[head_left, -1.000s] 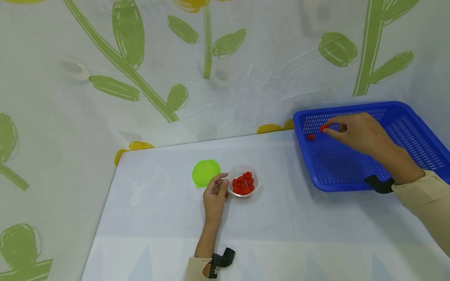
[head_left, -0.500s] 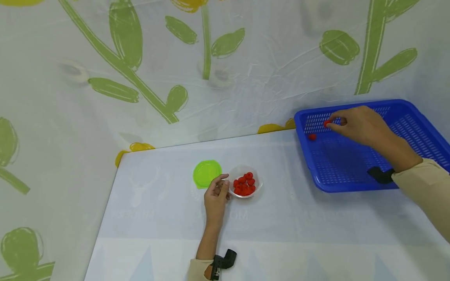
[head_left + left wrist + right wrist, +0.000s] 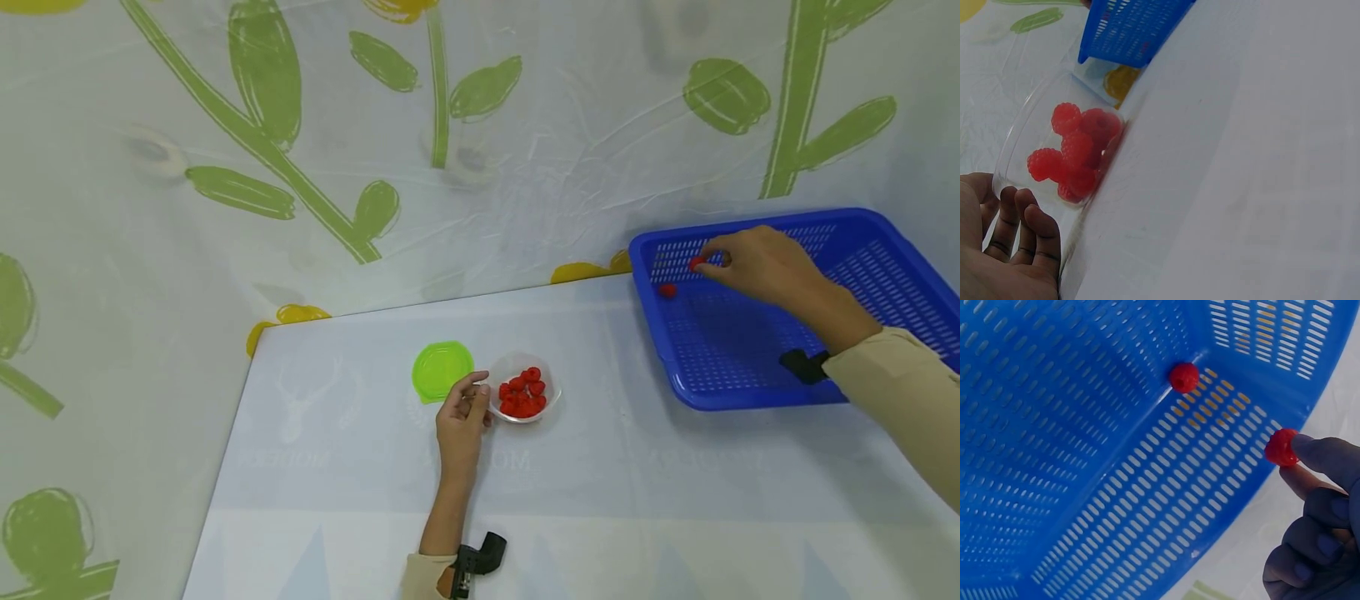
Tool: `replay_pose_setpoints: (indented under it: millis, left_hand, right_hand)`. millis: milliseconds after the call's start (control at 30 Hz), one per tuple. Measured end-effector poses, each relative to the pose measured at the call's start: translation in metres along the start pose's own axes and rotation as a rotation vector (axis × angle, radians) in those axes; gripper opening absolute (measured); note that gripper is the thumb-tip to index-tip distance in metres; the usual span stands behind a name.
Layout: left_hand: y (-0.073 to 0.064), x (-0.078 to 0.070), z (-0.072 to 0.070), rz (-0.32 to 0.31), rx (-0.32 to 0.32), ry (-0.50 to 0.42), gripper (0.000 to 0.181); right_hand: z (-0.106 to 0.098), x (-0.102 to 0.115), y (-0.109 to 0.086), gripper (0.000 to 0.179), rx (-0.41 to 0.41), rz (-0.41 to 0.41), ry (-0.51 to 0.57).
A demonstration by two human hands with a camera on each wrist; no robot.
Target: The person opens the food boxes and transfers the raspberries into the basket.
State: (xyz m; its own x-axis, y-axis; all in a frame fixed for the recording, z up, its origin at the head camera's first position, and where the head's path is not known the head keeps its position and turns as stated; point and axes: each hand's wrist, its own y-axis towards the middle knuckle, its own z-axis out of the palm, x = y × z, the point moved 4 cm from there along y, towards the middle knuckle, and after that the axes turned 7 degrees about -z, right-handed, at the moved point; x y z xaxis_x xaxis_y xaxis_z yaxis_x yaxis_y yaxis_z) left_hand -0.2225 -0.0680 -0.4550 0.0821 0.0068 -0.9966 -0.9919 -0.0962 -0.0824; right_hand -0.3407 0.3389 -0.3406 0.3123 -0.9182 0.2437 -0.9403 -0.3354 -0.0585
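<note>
My right hand (image 3: 768, 265) is over the far left part of a blue plastic basket (image 3: 720, 358), pinching a red raspberry (image 3: 1280, 447) between thumb and index finger. Another raspberry (image 3: 1184, 378) lies on the basket floor by its left end. On the table, several raspberries (image 3: 522, 404) fill part of a clear plastic bowl (image 3: 517, 361). My left hand (image 3: 459, 425) holds that bowl's left rim, thumb and fingertips right at the edge. In the left wrist view the bowl's wall (image 3: 1022, 125) rises beside the curled fingers.
A bright green lid (image 3: 441, 371) lies flat just left of the bowl, near the left fingertips. Behind the white table (image 3: 337, 467) stands a sheet (image 3: 585, 167) with printed flowers. The basket occupies the table's far right.
My right hand has risen slightly and shifted a little toward the basket's back, still pinching the raspberry. The left hand stays at the bowl, and the head view has shifted slightly.
</note>
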Motion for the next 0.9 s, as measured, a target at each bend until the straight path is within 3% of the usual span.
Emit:
replay_pose_setpoints:
  millis: [100, 400, 900]
  left_hand:
    - [-0.001, 0.002, 0.0, -0.012, -0.004, 0.01, 0.025]
    - [0.011, 0.031, -0.003, 0.016, -0.01, -0.003, 0.026]
    - [0.013, 0.033, -0.003, 0.043, -0.003, -0.03, 0.025]
  right_hand:
    - [0.002, 0.0, 0.002, 0.036, 0.008, -0.012, -0.007]
    - [0.013, -0.007, 0.007, 0.034, 0.056, 0.005, -0.013]
    - [0.025, -0.018, 0.014, 0.03, 0.07, -0.01, -0.018]
